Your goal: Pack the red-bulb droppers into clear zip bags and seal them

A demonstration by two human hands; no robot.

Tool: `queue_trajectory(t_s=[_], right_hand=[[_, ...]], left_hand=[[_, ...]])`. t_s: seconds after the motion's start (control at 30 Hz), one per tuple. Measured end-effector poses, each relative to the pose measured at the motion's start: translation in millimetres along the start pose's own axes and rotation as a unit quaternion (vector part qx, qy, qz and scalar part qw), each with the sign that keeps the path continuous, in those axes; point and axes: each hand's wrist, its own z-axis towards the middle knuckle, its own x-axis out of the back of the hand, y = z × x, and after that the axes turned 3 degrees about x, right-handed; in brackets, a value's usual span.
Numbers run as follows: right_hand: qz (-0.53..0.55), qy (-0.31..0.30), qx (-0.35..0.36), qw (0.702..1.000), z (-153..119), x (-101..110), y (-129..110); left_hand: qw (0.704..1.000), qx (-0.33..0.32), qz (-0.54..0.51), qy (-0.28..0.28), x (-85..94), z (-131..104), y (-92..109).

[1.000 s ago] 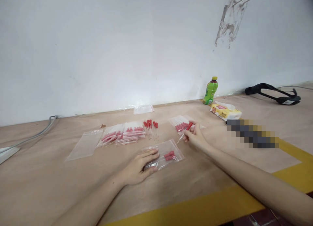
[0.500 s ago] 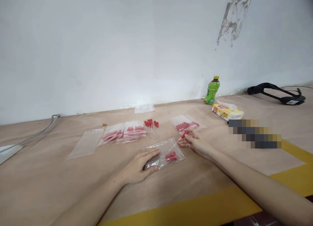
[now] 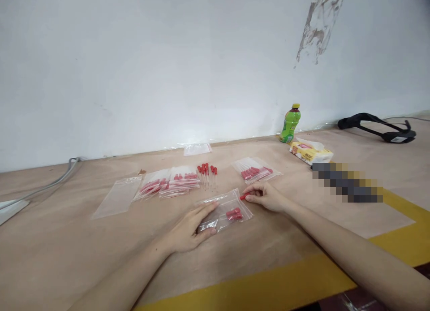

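My left hand (image 3: 193,228) lies flat with fingers and thumb spread on a clear zip bag (image 3: 220,212), which has red-bulbed droppers (image 3: 234,213) inside. At the bag's right end, my right hand (image 3: 264,196) pinches a red-bulbed dropper (image 3: 244,196) by its bulb; its thin stem is hard to make out against the bag. Beyond the bag, several loose red-topped droppers (image 3: 205,168) lie side by side. Behind my right hand is another bag of droppers (image 3: 257,170).
Filled bags (image 3: 179,183) overlap left of the loose droppers, beside a flat clear bag (image 3: 119,196). Another bag (image 3: 197,149) lies by the wall. Farther right are a green bottle (image 3: 290,125), a tissue pack (image 3: 311,152), a blurred dark object (image 3: 347,183) and a black headset-like frame (image 3: 378,127).
My right hand has moved down and slightly left with the dropper, from beside the rear bag to the right end of the front bag. My left hand has stayed on the bag.
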Motion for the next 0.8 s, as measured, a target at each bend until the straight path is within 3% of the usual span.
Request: queue_trajectory(t_s=[0.2, 0.4, 0.53, 0.6, 0.7, 0.8], right_hand=[[-0.024, -0.043, 0.011, 0.999, 3, -9, -2], [0.049, 0.045, 0.011, 0.998, -1, -29, -5], [0.049, -0.01, 0.045, 0.998, -5, -25, -10], [0.023, -0.007, 0.053, 0.998, 0, -17, -10], [-0.061, 0.07, 0.038, 0.995, 23, -8, -11], [-0.19, 0.093, -0.013, 0.977, 57, -14, -20]], left_hand=[[1.0, -0.014, -0.002, 0.004, 0.5, 1, 0], [1.0, -0.013, 0.001, 0.007, 0.6, 1, 1], [1.0, -0.011, -0.002, 0.011, -0.4, 1, -1], [1.0, -0.011, 0.0, 0.01, -0.2, 1, 0], [1.0, -0.01, 0.006, 0.0, 1.1, 2, 2], [1.0, -0.011, 0.001, -0.006, 1.8, 2, 3]])
